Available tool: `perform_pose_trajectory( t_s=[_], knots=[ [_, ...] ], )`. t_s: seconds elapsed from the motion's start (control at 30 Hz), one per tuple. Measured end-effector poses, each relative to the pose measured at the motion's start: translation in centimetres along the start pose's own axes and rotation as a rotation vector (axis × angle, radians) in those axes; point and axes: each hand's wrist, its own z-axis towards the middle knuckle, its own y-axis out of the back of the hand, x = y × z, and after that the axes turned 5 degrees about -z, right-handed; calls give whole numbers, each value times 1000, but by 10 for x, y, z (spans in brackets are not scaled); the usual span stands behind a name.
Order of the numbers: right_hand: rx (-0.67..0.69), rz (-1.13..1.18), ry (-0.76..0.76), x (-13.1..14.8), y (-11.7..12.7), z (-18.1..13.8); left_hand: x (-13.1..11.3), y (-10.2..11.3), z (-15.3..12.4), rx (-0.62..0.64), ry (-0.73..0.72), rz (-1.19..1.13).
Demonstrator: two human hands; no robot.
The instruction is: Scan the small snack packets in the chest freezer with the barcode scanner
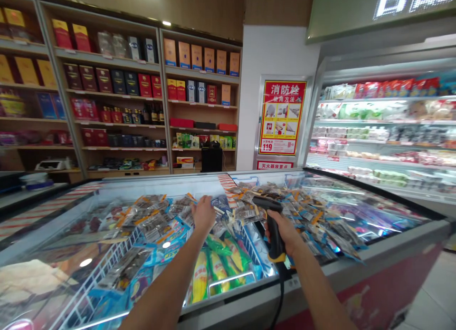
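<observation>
My right hand (285,235) grips a black and yellow handheld barcode scanner (271,225), its head pointed at the packets in front of it and its cable hanging down over the freezer's front edge. My left hand (203,213) reaches into the chest freezer (356,258) and rests on a pile of silver and blue wrapped packets (160,220); its fingers are curled on a packet at the far side. Green and yellow ice-cream packets (217,266) lie in a wire basket just below both hands.
The freezer's glass lids cover the left and right ends. Wooden shelves with boxed goods (142,82) line the back wall. A red and yellow poster (282,118) hangs on a white pillar. An open refrigerated shelf unit (388,130) stands on the right.
</observation>
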Motion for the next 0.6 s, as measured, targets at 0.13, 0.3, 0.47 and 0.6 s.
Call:
perform_pose_trajectory(
  t_s=[0.13,0.3,0.47,0.6],
  knots=[
    [7,11,-18,0,-2,-2,-27,-36,-7,252,-143,-172],
    [-6,-6,-36,-2,-4,-4,-33,-54,-10,363,-55,-261],
    [5,-21,-21,-3,-13,-7,-15,-37,0,314,149,-351],
    [78,-8,-55,-5,-29,-12,5,-17,6,129,314,-536]
  ],
)
